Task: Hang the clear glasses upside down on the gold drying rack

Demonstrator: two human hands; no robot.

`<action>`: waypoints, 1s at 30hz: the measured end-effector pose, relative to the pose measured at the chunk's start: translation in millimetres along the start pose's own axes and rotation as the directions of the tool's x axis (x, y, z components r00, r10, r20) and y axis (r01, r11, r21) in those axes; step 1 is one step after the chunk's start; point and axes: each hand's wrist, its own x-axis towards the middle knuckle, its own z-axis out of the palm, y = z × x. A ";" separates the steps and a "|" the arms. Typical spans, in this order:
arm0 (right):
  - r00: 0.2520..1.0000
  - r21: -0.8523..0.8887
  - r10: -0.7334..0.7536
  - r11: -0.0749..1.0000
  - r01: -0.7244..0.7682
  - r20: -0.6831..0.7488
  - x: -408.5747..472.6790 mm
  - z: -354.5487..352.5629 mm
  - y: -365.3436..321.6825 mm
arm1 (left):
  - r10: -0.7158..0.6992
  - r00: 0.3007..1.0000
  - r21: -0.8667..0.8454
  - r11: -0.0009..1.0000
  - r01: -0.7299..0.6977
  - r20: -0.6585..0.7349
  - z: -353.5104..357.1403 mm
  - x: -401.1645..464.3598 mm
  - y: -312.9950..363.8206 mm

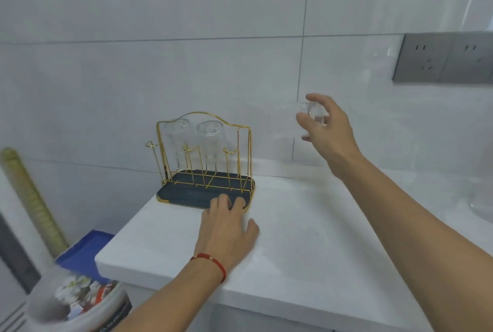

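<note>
The gold drying rack (244, 144) stands on its dark tray (184, 192) at the back of the white counter. Two clear glasses hang upside down on its rear pegs, one on the left (177, 134) and one to its right (210, 136). The front pegs are bare. My right hand (329, 128) is up in the air to the right of the rack, shut on a clear glass (313, 115) that lies roughly sideways and is blurred. My left hand (226, 227) rests flat on the counter, its fingertips on the tray's front edge.
The white counter (306, 238) ends at a corner on the left. Below that corner sit a blue tray (85, 251) and a bin lined with a bag (77, 302). A clear vessel (481, 195) stands at the far right. Grey wall sockets (442, 58) are mounted upper right.
</note>
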 end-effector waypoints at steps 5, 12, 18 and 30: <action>0.982 -0.218 -0.036 0.973 0.077 0.187 50.7 26.1 -28.0 | -0.003 1.000 0.034 0.999 0.003 0.002 1.6 0.5 -2.0; 0.883 -0.371 -0.058 0.893 0.254 0.466 77.2 55.6 -21.3 | 0.002 1.000 0.056 0.998 -0.003 0.026 3.0 3.4 -4.3; 0.791 -0.382 -0.017 0.869 0.313 0.611 89.1 76.7 0.0 | 0.020 1.000 0.044 0.999 -0.020 -0.008 3.9 1.8 -4.6; 0.727 -0.281 0.067 0.943 0.177 0.683 84.7 90.8 21.4 | 0.040 0.998 0.039 0.999 -0.038 -0.049 3.6 1.8 -5.3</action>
